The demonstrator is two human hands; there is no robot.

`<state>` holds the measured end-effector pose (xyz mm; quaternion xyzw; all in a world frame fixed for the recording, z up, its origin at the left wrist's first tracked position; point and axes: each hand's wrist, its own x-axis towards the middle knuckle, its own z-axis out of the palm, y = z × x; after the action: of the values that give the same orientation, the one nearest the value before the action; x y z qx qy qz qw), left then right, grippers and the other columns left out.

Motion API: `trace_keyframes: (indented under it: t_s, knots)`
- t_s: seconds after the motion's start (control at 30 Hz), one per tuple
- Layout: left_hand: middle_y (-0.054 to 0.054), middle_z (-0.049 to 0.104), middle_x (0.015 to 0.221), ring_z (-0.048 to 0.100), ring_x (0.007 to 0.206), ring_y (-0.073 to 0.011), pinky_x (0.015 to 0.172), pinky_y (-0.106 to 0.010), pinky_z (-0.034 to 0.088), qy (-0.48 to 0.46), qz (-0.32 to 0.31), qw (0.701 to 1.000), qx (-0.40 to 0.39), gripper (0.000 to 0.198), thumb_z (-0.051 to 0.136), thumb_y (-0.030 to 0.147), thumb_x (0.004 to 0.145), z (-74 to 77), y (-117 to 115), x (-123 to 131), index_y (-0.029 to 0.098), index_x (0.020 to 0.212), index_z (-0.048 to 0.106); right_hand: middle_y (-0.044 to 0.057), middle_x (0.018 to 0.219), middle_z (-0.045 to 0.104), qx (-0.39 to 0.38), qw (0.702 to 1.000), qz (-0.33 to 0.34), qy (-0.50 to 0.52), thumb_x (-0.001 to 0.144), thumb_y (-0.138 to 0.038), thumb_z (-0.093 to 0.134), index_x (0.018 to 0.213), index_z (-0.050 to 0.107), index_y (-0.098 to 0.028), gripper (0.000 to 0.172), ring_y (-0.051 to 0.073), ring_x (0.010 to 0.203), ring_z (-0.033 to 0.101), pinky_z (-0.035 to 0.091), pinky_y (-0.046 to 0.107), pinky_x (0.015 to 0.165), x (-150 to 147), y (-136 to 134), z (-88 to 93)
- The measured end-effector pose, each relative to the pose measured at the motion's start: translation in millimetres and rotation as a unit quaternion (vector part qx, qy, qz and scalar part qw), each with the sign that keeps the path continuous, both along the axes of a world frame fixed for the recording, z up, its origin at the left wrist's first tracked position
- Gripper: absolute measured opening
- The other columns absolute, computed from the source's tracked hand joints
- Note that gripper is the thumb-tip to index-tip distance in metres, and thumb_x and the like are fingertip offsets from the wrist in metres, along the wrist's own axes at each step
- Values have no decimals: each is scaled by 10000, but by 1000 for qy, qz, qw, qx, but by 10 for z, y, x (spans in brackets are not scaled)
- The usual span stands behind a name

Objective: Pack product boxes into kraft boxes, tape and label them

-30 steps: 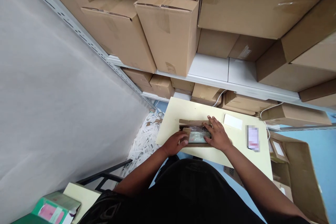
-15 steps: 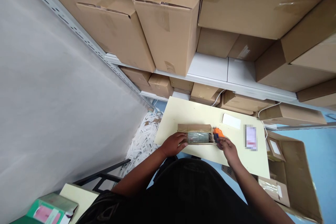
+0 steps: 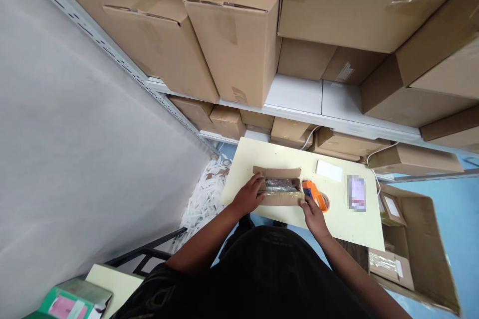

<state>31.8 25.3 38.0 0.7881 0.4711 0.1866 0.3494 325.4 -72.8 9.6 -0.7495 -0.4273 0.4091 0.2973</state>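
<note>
Cardboard box, long and narrow, lying open on a pale table near the edge closest to the worker. Left hand lies across the left end of the box, fingertips at the rim; right hand touches the near right corner. The hands are well apart, with the box between them; how firmly either one grips cannot be told at this scale. Compared with half a second earlier, the near flap, then barely visible, is spread outward toward the worker, and the far flap extends from the opposite side. Both long flaps are thus turned away from the opening, and the contents, a shiny wrapped item, are exposed from above; in terms of the handling in progress, the box is judged unsealed and accessible. The right hand has also shifted toward the box corner, leaving in plainer view an orange tape dispenser, which lies just beyond the right end of the box with its roll visible. Farther right rest a white rectangular item and a blurred, phone-like object, neither touched by the hands.
</note>
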Motion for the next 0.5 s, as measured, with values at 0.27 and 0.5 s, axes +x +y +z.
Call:
trace_keyframes:
  t_s: [0.27, 0.5]
  knots:
    - [-133, 181, 1691, 291, 1539, -335, 1140, -477, 468, 25, 119, 993, 8, 1050, 765, 337, 814, -30, -30, 42, 275, 1635, 112, 165, 1442, 558, 66, 983, 91, -146, 920, -560, 531, 1471, 481, -212, 654, 329, 1229, 579, 515, 486, 980, -103, 157, -13]
    - [-104, 605, 1364, 537, 1261, -317, 1107, -509, 419, 88, -21, 994, 63, 439, 589, 213, 928, -14, -46, -34, 252, 1365, 593, 172, 1387, 553, 54, 990, 42, -121, 877, -543, 585, 1448, 422, -196, 687, 311, 1152, 595, 508, 467, 973, -182, 174, -130]
